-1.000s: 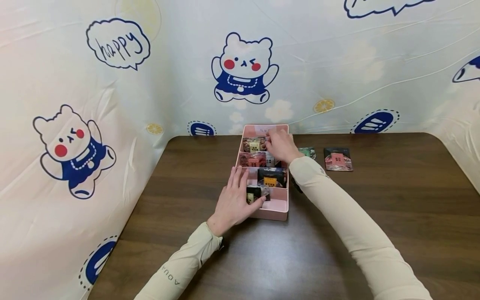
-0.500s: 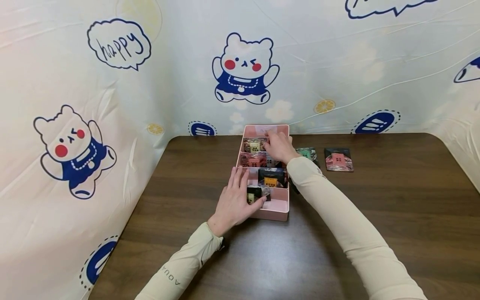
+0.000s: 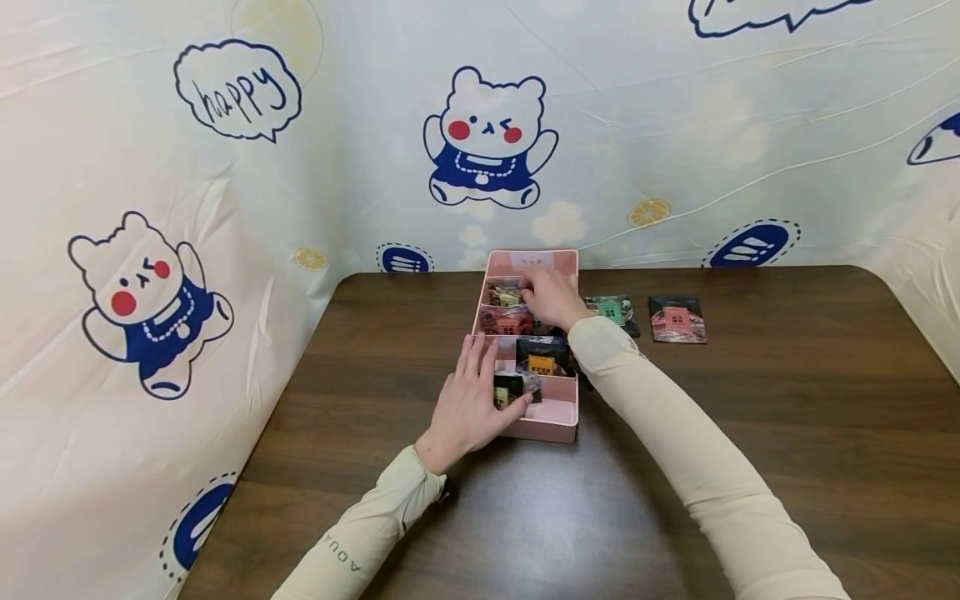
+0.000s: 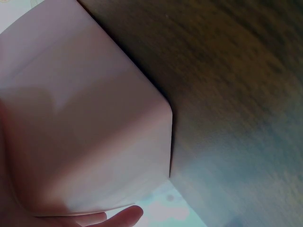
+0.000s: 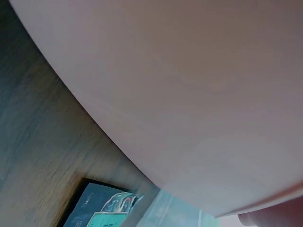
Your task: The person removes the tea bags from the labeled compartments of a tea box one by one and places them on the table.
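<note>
A long pink box (image 3: 551, 430) with dividers stands on the table; its outer wall fills much of both wrist views. My left hand (image 3: 465, 408) rests on its near left rim, fingers straight, thumb over the front compartment beside a small dark packet (image 3: 510, 387). At the far compartments, my right hand (image 3: 553, 298) has curled fingers at the right end of a yellow-labelled packet (image 3: 505, 293), partly hiding it. A red-labelled packet (image 3: 504, 320) sits one compartment nearer, and an orange-labelled packet (image 3: 542, 358) nearer still.
Right of the box lie a green-labelled packet (image 3: 611, 310), partly behind my right sleeve, and a pink-labelled packet (image 3: 677, 318). A printed cloth (image 3: 630, 100) hangs behind the brown wooden table (image 3: 787, 400).
My right hand has shifted slightly left and toward me, and the yellow-labelled packet sits lower in its compartment. More of the green-labelled packet shows. My left hand stays in place.
</note>
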`<state>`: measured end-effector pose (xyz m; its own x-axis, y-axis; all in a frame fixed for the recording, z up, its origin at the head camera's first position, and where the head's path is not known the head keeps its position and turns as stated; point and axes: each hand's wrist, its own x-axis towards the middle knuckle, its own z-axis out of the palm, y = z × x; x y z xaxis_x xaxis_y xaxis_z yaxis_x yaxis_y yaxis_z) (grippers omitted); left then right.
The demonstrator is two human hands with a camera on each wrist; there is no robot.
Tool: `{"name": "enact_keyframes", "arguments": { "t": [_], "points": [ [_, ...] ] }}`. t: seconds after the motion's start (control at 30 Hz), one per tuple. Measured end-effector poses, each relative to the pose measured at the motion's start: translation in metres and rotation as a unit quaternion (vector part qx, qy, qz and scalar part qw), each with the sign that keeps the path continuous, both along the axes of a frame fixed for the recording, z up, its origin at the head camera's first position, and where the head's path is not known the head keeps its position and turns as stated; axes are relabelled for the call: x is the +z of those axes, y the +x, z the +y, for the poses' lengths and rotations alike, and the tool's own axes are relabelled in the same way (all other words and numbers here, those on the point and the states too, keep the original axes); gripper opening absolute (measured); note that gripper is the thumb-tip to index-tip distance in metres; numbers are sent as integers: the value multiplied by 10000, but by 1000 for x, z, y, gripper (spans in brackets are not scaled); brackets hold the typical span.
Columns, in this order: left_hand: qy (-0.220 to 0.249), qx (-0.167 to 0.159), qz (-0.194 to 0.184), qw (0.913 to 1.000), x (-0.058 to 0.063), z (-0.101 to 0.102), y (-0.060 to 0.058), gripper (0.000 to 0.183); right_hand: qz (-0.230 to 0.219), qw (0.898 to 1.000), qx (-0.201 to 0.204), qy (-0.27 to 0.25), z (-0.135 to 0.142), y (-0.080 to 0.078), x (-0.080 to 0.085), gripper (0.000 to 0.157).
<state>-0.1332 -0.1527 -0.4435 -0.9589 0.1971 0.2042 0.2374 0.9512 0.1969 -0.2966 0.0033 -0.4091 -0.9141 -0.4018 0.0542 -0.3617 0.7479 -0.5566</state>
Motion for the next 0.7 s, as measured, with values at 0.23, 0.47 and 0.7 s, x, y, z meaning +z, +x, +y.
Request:
{"name": "enact_keyframes", "arguments": {
  "t": [0.23, 0.47, 0.7],
  "points": [
    [0, 31, -101, 9999, 1, 1, 0, 95, -111, 9999, 19, 12, 4, 2, 3, 23],
    [-15, 30, -128, 9999, 1, 2, 1, 95, -144, 9998, 71, 121, 10, 3, 5, 24],
    [12, 48, -162, 9999, 1, 1, 0, 95, -101, 9996, 109, 240, 15, 5, 12, 25]
  ]
}}
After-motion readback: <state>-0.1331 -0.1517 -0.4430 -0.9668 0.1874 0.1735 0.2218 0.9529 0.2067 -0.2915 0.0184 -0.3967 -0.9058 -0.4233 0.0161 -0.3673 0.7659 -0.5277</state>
